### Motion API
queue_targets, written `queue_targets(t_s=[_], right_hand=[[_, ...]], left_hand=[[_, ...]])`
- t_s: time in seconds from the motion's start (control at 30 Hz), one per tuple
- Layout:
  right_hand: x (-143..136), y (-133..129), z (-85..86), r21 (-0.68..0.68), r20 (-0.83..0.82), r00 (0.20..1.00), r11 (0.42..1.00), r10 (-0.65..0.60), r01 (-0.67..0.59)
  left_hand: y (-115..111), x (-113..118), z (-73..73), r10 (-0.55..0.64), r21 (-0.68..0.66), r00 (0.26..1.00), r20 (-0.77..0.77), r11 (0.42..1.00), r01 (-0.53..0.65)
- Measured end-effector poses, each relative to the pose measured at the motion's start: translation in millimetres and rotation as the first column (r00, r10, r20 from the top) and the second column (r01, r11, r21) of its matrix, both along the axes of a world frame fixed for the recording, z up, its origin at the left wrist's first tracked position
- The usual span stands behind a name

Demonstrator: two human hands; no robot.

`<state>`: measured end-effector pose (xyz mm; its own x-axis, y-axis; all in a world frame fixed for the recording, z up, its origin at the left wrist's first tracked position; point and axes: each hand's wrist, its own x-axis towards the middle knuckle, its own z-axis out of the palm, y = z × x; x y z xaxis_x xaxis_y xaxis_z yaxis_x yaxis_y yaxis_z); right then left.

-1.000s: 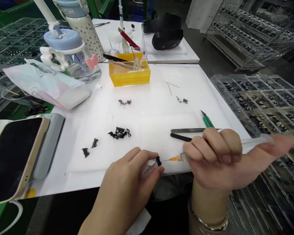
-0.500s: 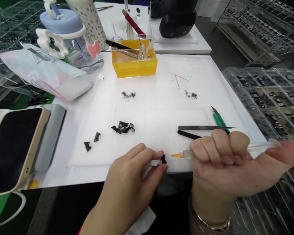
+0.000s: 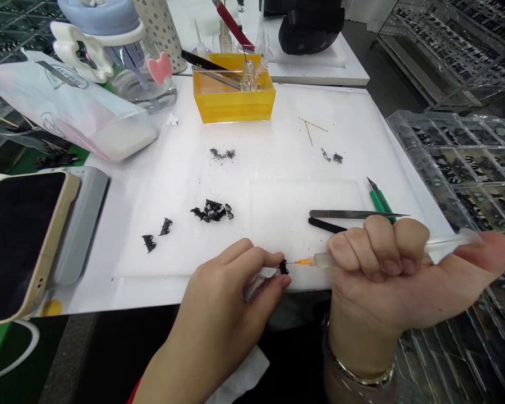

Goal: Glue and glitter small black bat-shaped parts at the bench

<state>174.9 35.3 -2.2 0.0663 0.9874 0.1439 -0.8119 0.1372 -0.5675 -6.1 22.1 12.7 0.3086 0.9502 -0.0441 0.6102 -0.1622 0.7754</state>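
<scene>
Between the thumb and forefinger of my left hand [image 3: 231, 297] is a small black part [image 3: 283, 267] with a scalloped edge. My right hand [image 3: 382, 264] is wrapped round a clear syringe [image 3: 325, 260], its thumb at the plunger end. The thin needle on the orange tip [image 3: 305, 262] points left and meets the black part or comes very close to it; I cannot tell which. Two similar black parts, one a black piece [image 3: 148, 243], lie apart at the left. A heap of black pieces [image 3: 212, 211] sits beyond my left hand.
Tweezers [image 3: 353, 214] and a green-handled craft knife [image 3: 381, 203] lie beyond my right hand. A yellow box [image 3: 234, 106] of tools stands at the back. Left are a phone [image 3: 23, 241], a pouch [image 3: 76, 112] and a bottle [image 3: 143, 78]. Clear compartment trays [image 3: 467, 163] stand right.
The table and its things sit slightly higher in the view, as the camera has tilted. Both hands keep their grips, with the needle still at the black part.
</scene>
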Motion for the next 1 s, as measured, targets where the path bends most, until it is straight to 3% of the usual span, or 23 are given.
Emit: queue_targets(t_s=[0.13,0.33,0.43,0.57,1.0], right_hand=[[-5,-1,4.5,-0.058,0.027,0.997,0.996,-0.068,0.070],[-6,-2,5.6,-0.017,0.082,0.993,0.996,-0.081,0.082],[-9,-3,8.9,-0.095,0.073,0.986,0.983,-0.148,0.155],[-11,-3,13.0,-0.101,0.071,0.985,0.982,-0.155,0.161],[-1,0,-5.0,0.069,0.061,0.993,0.993,-0.097,0.093]], left_hand=[[0,0,-0.1,-0.005,0.010,1.000,-0.022,1.000,0.006],[0,-1,-0.3,-0.010,0.038,1.000,-0.028,0.999,0.011],[0,-1,-0.9,-0.009,0.046,1.000,-0.029,0.999,0.010],[0,-1,-0.9,-0.011,0.053,1.000,-0.022,0.999,0.012],[0,1,-0.2,-0.006,0.046,1.000,-0.024,0.999,0.007]])
